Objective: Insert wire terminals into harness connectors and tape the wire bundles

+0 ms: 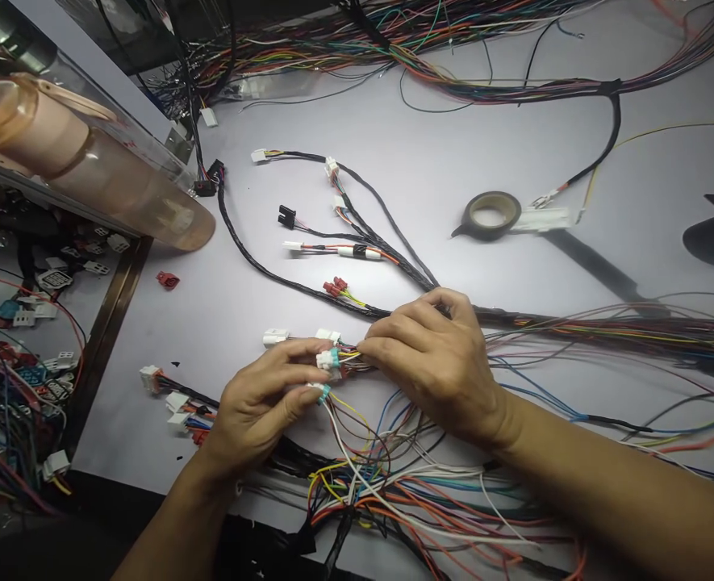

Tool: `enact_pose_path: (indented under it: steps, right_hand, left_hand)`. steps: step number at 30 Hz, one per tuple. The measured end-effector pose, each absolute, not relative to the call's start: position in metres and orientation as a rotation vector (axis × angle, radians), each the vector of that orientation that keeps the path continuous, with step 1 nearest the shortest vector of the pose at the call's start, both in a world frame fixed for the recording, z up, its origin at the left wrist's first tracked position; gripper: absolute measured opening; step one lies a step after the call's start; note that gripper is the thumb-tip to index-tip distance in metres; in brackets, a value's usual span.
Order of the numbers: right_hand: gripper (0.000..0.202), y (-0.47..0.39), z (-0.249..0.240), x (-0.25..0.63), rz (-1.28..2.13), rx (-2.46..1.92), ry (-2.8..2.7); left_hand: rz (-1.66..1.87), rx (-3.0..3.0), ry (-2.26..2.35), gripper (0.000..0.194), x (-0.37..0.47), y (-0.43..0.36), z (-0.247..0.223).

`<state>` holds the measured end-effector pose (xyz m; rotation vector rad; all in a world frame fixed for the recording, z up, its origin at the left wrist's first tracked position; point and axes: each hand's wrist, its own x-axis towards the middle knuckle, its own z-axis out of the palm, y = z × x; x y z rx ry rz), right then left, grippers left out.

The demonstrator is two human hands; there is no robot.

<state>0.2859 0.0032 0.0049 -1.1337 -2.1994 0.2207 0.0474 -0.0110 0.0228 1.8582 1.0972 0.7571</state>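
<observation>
Above the table, my left hand, fingers nearly closed, grips light-looking, stiff plugs, best held by their shells, while my right hand pinches soft, bendable-looking wires.

a white-and-teal connector sits roughly level, its yellow and white wires running right. just below it, a teal-ended plug is tilted.

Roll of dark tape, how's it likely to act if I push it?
The roll of dark tape appears to lie flat, so it would probably slide rather than roll. Its round, even ring suggests it would keep its shape. The loose end poking out could drag or stick.
</observation>
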Motion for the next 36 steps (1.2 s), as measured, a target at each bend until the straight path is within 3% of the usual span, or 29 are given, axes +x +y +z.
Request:
enact_pose_path:
  steps: [16,36]
  right_hand:
    - [0.023,0.009,-0.008,0.282,-0.006,-1.132,-2.177]
    - [0.019,0.011,-0.008,0.277,0.331,-1.164,-2.167]
  left_hand:
    - [0.850,1.406,1.163,0.015,0.055,-0.005,0.015]
    - [0.906,1.342,1.129,0.020,0.056,-0.004,0.007]
